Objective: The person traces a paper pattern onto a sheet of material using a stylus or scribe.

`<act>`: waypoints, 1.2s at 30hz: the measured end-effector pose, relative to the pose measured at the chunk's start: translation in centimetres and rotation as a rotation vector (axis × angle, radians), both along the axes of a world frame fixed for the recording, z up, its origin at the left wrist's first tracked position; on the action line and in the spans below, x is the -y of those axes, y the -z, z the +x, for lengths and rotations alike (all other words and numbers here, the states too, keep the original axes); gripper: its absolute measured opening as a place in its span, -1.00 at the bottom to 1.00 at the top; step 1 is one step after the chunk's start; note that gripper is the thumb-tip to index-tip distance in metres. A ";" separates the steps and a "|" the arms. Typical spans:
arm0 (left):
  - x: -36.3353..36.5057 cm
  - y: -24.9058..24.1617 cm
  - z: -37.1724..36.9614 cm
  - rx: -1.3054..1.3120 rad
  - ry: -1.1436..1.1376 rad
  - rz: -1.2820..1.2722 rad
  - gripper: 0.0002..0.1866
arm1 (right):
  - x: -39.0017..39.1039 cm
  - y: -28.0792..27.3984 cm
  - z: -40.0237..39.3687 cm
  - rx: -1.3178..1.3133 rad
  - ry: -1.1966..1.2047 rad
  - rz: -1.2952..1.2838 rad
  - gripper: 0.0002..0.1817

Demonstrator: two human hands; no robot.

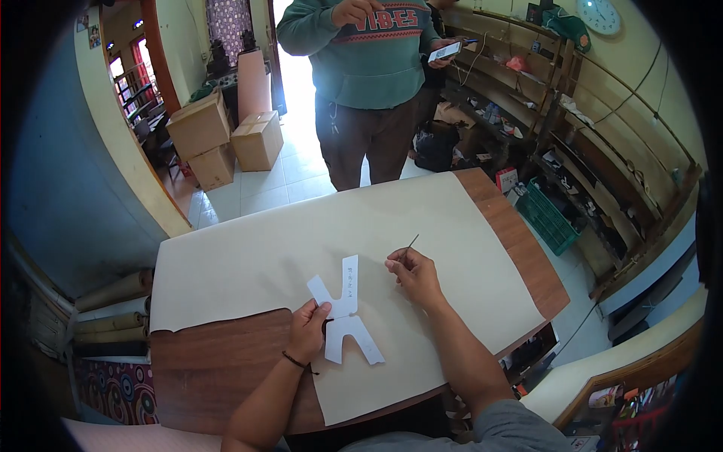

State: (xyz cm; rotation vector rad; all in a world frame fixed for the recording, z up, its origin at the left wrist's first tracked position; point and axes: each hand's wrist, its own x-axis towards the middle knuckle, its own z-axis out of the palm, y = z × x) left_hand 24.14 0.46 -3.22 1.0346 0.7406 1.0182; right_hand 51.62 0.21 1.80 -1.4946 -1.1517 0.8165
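Observation:
White cut-out pieces [346, 305] with handwriting on the upper one are held by my left hand [309, 325], its thumb on top near their left edge. The lower piece [349, 331] spreads into two legs. To the right, my right hand [413, 275] pinches a thin dark pointed tool [412, 242], its end sticking up past the fingers. Beneath both hands lies a large cream sheet [263, 233] with a cut-away corner at the lower left, over a brown wooden table [218, 369].
Across the table stands a person [376, 68] in a green sweater, holding a phone [444, 52]. Cardboard boxes [257, 141] are at the back left. Shelves [527, 98] and a green crate [547, 218] are on the right. Rolls [113, 320] lie at the left.

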 end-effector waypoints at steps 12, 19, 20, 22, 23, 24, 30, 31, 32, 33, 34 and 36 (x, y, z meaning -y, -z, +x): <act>-0.1 0.1 -0.1 -0.039 0.001 0.026 -0.75 | -0.2 0.7 0.2 -0.018 -0.011 0.031 -0.74; 0.0 -0.3 0.0 -0.066 -0.001 0.031 -0.76 | -0.1 0.6 0.1 -0.009 -0.011 0.027 -0.74; 0.0 -0.2 0.0 -0.066 -0.003 0.036 -0.76 | -0.2 0.7 0.2 -0.009 -0.011 0.028 -0.74; -0.1 -0.2 0.0 -0.065 -0.004 0.041 -0.76 | -0.3 1.0 0.2 -0.018 -0.009 0.056 -0.74; -0.1 -0.2 -0.1 -0.070 -0.002 0.041 -0.76 | -0.3 1.1 0.3 -0.018 -0.009 0.056 -0.74; 0.0 -0.2 -0.1 -0.075 0.001 0.041 -0.76 | -0.3 1.1 0.3 -0.017 -0.011 0.047 -0.73; 0.0 -0.2 -0.1 -0.065 -0.001 0.060 -0.75 | -0.3 1.1 0.3 -0.018 -0.012 0.042 -0.73; -0.1 -0.2 0.0 -0.064 -0.001 0.061 -0.75 | -0.3 1.1 0.3 -0.012 -0.011 0.043 -0.72; -0.1 -0.2 0.0 -0.045 0.001 0.044 -0.75 | -0.3 1.0 0.3 -0.012 -0.011 0.043 -0.72; -0.1 -0.1 0.0 -0.026 0.002 0.027 -0.75 | -0.3 0.9 0.3 -0.007 -0.010 0.037 -0.73; -0.1 0.1 0.0 -0.026 0.002 0.026 -0.75 | -0.2 0.8 0.3 -0.001 -0.009 0.030 -0.73; -0.2 0.5 -0.1 -0.037 0.003 0.031 -0.76 | -0.2 0.6 0.2 -0.005 -0.011 0.026 -0.73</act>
